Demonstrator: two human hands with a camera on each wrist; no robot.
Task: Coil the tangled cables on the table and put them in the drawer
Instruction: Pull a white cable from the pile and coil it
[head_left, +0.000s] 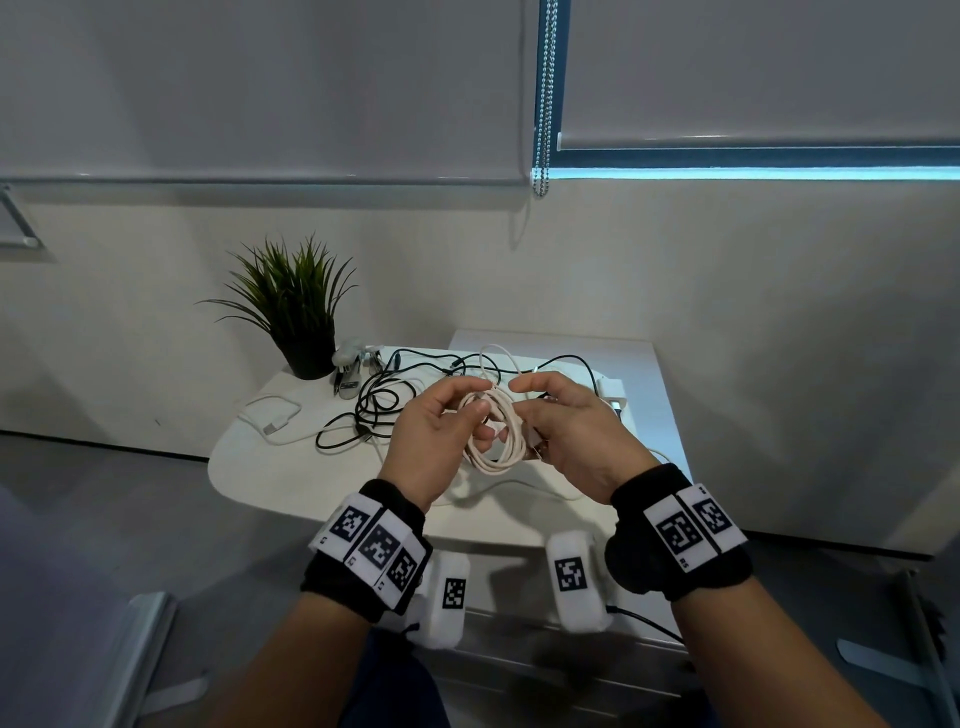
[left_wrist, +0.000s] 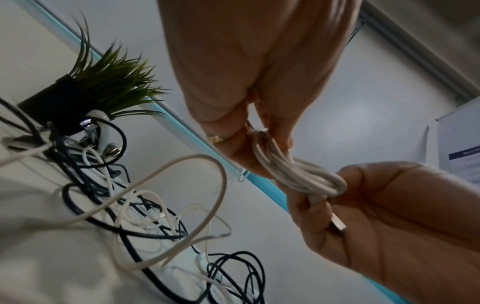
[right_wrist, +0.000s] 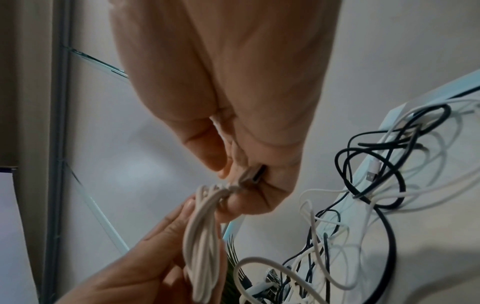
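A white cable coil (head_left: 497, 434) hangs between both hands above the round white table (head_left: 291, 483). My left hand (head_left: 470, 410) grips one side of the loops; in the left wrist view its fingertips (left_wrist: 262, 135) pinch the coil (left_wrist: 298, 174). My right hand (head_left: 535, 415) pinches the other side at the cable's metal plug (right_wrist: 255, 172), seen as the plug (left_wrist: 337, 224) from the left wrist too. A loose tail (head_left: 504, 488) trails onto the table. Tangled black cables (head_left: 374, 402) and another white cable (head_left: 272, 415) lie behind the hands.
A potted plant (head_left: 298, 312) stands at the table's back left with a stapler (head_left: 348, 371) beside it. A white cabinet top (head_left: 649, 374) adjoins the table on the right. Window blinds and a bead chain (head_left: 545, 104) hang behind.
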